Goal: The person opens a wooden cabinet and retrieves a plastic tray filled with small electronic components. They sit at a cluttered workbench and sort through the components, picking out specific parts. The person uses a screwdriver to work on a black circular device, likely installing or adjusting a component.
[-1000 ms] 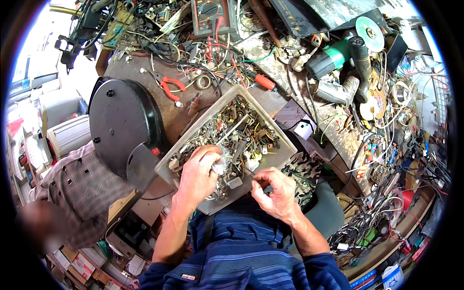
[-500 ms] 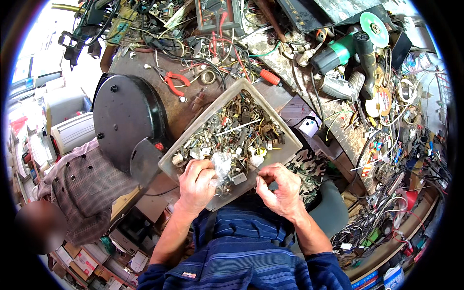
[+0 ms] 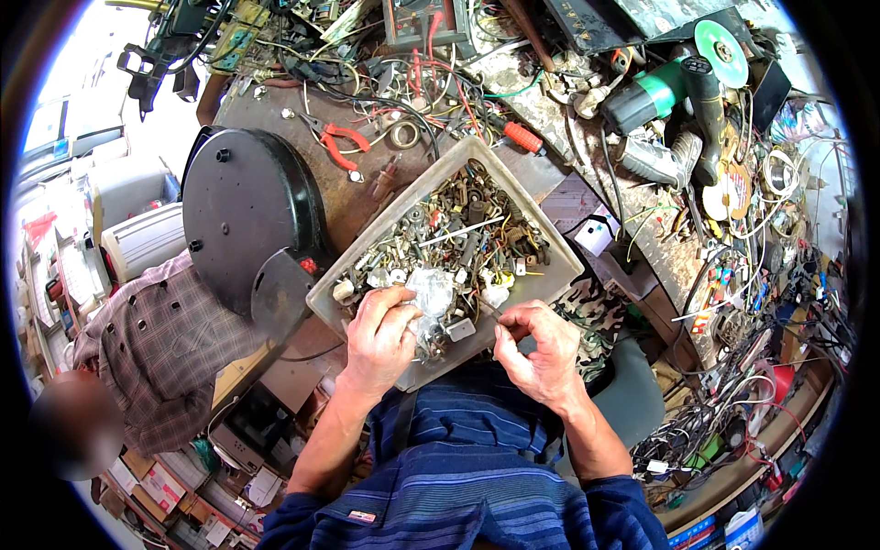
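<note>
A pale translucent plastic tray (image 3: 403, 191), heaped with small electrical and metal parts (image 3: 458, 220), lies in front of me, corner toward my body. My left hand (image 3: 378, 341) is closed over its near left edge, pinching a crumpled clear plastic bag (image 3: 431, 291). Small pieces seem to be inside the bag, but I cannot make them out. At the near right side, my right hand (image 3: 543, 350) has thumb and forefinger closed on a thin dark strip (image 3: 489, 309) that points into the tray. A small pale rectangular piece (image 3: 460, 330) lies between both hands.
A round black housing (image 3: 252, 220) stands left of the tray. Beyond it lie red-handled pliers (image 3: 337, 147) and a red-handled screwdriver (image 3: 521, 137). A green angle grinder (image 3: 651, 96) sits at the far right. Tangled cables (image 3: 715, 412) fill the right side. A person (image 3: 151, 357) is at left.
The whole view has shifted slightly, so the tray and bench appear a little further right. Both hands stay at the tray with their grips much the same.
</note>
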The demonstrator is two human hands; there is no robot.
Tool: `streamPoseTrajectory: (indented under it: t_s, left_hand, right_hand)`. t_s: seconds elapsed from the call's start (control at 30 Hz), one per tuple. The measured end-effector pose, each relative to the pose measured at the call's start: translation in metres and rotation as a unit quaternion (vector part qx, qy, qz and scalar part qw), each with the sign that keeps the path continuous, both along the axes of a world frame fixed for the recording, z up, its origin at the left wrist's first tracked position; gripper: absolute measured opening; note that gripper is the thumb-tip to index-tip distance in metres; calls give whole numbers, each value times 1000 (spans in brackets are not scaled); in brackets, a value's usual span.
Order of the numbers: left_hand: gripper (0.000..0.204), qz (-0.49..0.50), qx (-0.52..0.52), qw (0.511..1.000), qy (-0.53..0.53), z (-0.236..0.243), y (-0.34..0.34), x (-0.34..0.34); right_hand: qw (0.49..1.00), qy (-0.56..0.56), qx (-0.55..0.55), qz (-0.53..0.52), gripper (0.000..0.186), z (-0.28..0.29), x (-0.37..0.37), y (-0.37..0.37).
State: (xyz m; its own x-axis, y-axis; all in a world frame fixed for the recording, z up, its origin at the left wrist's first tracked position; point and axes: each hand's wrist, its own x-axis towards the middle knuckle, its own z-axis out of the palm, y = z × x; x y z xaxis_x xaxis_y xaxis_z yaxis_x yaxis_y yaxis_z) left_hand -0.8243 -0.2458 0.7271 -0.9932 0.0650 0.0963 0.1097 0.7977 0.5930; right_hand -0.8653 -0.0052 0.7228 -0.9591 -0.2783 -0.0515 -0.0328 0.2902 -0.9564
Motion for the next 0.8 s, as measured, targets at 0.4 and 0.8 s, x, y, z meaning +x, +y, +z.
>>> streamPoseTrajectory:
  t_s: [0.4,0.8]
  left_hand:
    - [36,-119,45,988,-85,23,21,-11]
    - [65,-45,-117,978,-169,8,41,-84]
  right_hand:
    - [1000,-5,1,2,19,-1,-1,0]
    - [1000,-6,21,7,18,3,-3,-1]
